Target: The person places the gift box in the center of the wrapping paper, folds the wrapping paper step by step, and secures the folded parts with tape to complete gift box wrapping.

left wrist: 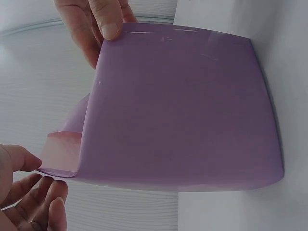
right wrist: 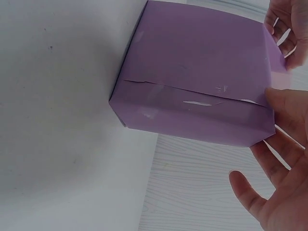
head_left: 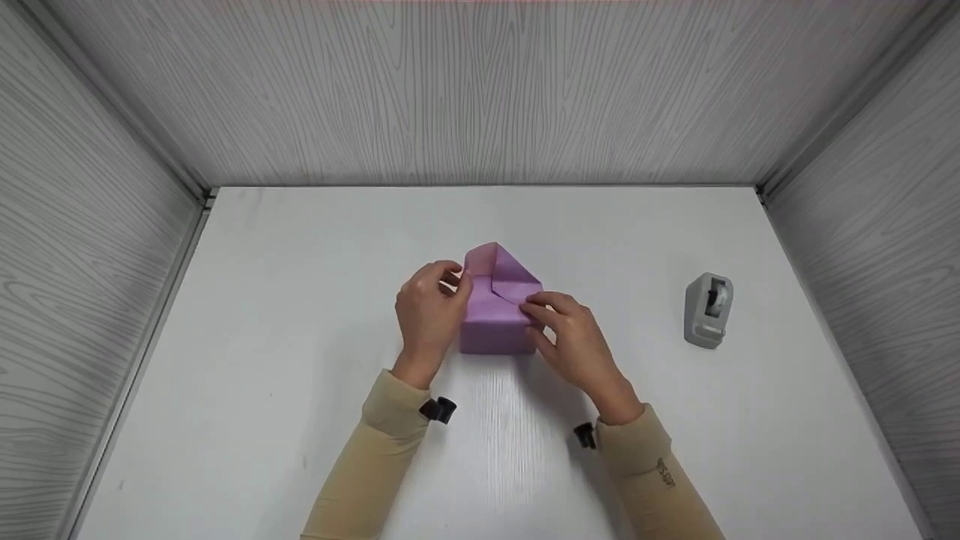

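Observation:
A small box wrapped in purple paper (head_left: 499,337) stands on the white table, its far end showing a raised, folded paper flap (head_left: 516,270) with a pinkish inner side. At the flap's left edge, my left hand (head_left: 433,304) pinches the paper between thumb and finger. My right hand (head_left: 574,337) grips the near right edge of the box, thumb on one face and fingers on another. The right wrist view shows a paper seam running along the purple box (right wrist: 197,62), with shiny patches near it. Part of the flap is hidden there.
A grey tape dispenser (head_left: 705,311) with a roll in it stands on the right side of the white table (head_left: 300,240). Grey wood-patterned walls (head_left: 480,90) rise at the back and both sides.

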{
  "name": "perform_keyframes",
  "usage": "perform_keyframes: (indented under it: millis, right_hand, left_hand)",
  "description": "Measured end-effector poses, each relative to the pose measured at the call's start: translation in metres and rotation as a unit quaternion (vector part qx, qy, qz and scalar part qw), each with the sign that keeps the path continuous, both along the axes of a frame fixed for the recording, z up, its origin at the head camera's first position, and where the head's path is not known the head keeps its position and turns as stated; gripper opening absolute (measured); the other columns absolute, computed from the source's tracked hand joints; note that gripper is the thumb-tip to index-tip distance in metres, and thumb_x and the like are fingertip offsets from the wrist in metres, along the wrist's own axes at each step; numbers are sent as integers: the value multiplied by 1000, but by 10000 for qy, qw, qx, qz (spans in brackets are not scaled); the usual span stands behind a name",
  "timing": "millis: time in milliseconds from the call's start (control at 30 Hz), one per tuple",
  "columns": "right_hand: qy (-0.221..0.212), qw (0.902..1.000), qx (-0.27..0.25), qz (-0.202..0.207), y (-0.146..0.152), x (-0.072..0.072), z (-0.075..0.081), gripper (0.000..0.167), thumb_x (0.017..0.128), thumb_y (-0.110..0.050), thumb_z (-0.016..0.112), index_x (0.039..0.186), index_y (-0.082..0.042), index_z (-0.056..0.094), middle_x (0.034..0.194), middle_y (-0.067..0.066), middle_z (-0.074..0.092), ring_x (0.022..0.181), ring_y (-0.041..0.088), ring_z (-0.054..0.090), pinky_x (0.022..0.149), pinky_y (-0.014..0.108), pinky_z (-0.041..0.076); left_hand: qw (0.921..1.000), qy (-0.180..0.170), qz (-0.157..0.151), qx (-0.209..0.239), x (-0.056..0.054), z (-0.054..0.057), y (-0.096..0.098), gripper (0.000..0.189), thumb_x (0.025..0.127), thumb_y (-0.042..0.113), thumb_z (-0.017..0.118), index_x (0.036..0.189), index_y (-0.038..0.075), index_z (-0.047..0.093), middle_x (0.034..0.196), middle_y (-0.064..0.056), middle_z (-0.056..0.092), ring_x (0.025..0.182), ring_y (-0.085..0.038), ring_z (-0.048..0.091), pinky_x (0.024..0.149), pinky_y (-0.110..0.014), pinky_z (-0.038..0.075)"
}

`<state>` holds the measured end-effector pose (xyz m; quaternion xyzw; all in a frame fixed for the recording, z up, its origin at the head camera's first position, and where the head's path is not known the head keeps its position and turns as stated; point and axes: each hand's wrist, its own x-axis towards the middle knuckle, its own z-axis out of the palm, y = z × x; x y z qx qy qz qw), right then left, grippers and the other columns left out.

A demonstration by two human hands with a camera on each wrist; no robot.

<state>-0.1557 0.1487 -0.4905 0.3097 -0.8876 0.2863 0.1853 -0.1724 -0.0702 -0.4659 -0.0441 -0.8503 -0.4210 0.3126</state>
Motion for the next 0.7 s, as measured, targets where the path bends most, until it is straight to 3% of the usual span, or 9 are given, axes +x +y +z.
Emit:
perform_keyframes:
  millis: [233, 400, 700]
  right_hand:
    - [-12, 10000, 0, -34, 0, 0, -1, 29, 86, -5, 75, 115, -3, 72, 119, 10, 63, 113, 28, 58, 91, 45, 48]
    - [23, 10000, -39, -42, 0, 1, -2, 29, 85, -6, 75, 114, -3, 72, 119, 11, 63, 113, 28, 58, 89, 46, 49]
    - [233, 9997, -42, -80, 0, 1, -3, 29, 85, -7, 76, 114, -4, 72, 119, 10, 63, 112, 29, 59, 83, 51, 48]
  left_hand:
    - [9997, -163, -152, -27, 16, -20, -2, 7, 84, 9, 73, 88, 4, 72, 78, -2, 69, 61, -13, 65, 57, -31, 53]
    - [9997, -162, -129, -104, 21, -30, -3, 6, 82, 7, 73, 87, 4, 73, 79, -3, 69, 63, -13, 64, 57, -29, 53]
    - [9976, 364, -287, -521, 22, -33, 0, 4, 81, 2, 74, 84, 2, 77, 84, -6, 69, 77, -21, 65, 73, -39, 51]
